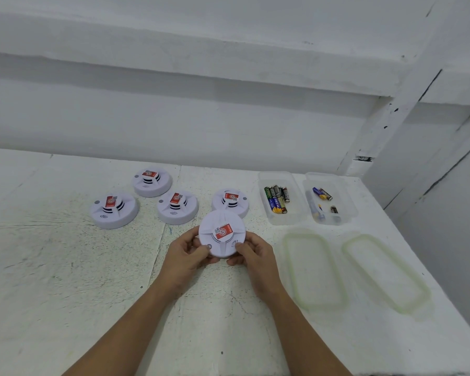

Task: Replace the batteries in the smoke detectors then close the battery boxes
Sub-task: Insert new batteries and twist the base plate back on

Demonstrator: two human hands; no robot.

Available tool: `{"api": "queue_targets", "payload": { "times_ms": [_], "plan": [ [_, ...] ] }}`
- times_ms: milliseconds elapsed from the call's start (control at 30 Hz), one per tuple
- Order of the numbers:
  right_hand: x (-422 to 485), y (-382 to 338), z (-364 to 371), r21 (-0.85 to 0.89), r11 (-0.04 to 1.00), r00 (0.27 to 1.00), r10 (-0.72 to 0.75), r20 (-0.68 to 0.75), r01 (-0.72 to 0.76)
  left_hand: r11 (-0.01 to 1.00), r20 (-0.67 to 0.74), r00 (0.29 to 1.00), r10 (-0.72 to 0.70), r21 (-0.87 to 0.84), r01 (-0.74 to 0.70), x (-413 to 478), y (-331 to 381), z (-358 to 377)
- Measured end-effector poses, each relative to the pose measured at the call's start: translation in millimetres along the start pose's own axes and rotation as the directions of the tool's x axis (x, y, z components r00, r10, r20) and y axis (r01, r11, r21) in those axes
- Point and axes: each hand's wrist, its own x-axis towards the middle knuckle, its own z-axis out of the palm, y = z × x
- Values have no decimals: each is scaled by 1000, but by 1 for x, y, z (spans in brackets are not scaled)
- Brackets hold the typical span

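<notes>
**Two clear battery tubs at the right; one smoke detector held in both hands.**
The left tub point(263, 178) holds a tight cluster of batteries point(277, 199), and the right tub point(348, 202) just beside it holds a few loose batteries point(322, 194) lying well apart; a pale item along its left wall is too blurred to name. Both tubs are uncovered, with their two clear lids point(288, 256) flat on the white table point(65, 267) in front of them. The smoke detector point(222, 237), tilted toward the camera, is gripped at its rim by the left hand point(186, 256) and right hand point(255, 255), fingers curled behind and thumbs on its face. It hides the near edge of one of four more smoke detectors point(177, 207) resting beyond.
</notes>
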Motion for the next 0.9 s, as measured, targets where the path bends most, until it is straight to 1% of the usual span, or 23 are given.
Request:
{"api": "queue_targets", "payload": {
  "times_ms": [233, 900],
  "plan": [
    [0, 0, 0, -27, 1000, 1000, -9, 3, 10, 998, -12, 999, 49, 43, -48, -7, 5, 3],
    [0, 1, 0, -11, 999, 999, -34, 17, 34, 995, -13, 999, 41, 93, -40, -8, 5, 3]
  ]
}}
